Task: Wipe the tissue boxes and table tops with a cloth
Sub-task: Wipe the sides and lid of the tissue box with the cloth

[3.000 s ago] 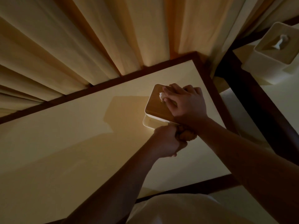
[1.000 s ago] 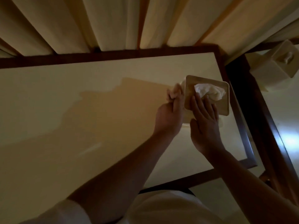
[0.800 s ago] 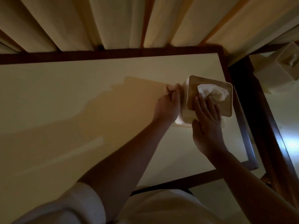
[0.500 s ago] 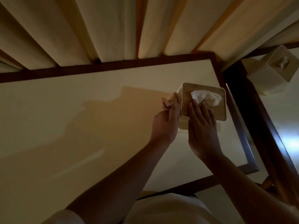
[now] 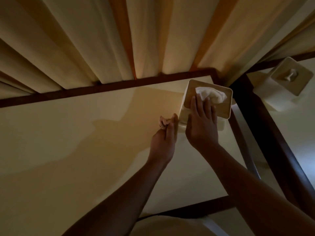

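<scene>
Tissue box (image 5: 225,111) stands at the far right corner of the table (image 5: 85,150). Right hand (image 5: 202,124) lies flat on its lid, fingers straight, tips touching the white tissue (image 5: 213,96). Left hand (image 5: 163,139), fingers curled, pinches a crumpled cloth (image 5: 162,122) just beside the box's left side.

The left hand (image 5: 163,142) hides most of the cloth (image 5: 162,122); the right hand (image 5: 202,128) covers the near side of the tissue box (image 5: 223,109). The table (image 5: 68,150) runs off left.
</scene>
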`<action>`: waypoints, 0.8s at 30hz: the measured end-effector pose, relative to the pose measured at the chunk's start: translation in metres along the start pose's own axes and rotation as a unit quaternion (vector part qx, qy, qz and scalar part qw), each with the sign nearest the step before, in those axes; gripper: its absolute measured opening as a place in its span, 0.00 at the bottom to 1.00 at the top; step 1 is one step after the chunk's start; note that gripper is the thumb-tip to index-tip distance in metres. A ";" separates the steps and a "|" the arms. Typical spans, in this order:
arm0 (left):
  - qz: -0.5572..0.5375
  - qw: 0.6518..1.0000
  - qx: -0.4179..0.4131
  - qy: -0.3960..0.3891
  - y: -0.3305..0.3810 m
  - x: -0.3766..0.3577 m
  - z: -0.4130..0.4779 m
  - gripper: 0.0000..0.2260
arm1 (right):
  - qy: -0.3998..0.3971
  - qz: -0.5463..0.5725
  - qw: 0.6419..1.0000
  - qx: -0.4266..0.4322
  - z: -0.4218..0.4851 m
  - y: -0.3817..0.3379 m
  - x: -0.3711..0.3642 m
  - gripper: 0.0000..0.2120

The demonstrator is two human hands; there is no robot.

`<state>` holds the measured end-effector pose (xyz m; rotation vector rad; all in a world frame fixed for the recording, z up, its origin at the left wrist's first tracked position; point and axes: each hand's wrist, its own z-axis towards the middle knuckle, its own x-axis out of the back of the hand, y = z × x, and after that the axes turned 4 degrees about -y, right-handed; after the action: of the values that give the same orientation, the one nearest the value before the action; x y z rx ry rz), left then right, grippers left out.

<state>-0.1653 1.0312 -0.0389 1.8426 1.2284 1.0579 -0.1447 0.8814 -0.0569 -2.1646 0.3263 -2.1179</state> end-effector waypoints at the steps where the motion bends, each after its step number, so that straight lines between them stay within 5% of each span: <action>1: -0.007 1.000 -0.002 0.008 0.001 -0.003 0.000 0.22 | 0.002 0.006 1.000 -0.006 0.012 0.003 0.002 0.36; 10: 0.025 0.998 -0.011 0.049 0.030 -0.020 0.007 0.18 | 0.010 0.098 0.995 -0.007 0.070 0.014 0.010 0.32; 15: -0.018 0.999 -0.028 0.031 0.044 -0.026 0.005 0.08 | 0.005 0.259 0.959 0.110 0.038 0.031 0.029 0.28; 19: -0.033 0.998 -0.057 -0.001 0.043 -0.030 -0.005 0.08 | -0.100 0.425 0.891 0.120 -0.006 0.037 0.045 0.20; 24: 0.007 0.995 -0.091 -0.029 0.037 -0.026 -0.031 0.17 | -0.035 0.420 0.900 0.115 -0.044 0.050 0.041 0.14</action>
<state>-0.1844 0.9979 0.0001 1.7321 1.0521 1.0786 -0.1923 0.8273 -0.0262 -1.5347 0.7840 -1.4840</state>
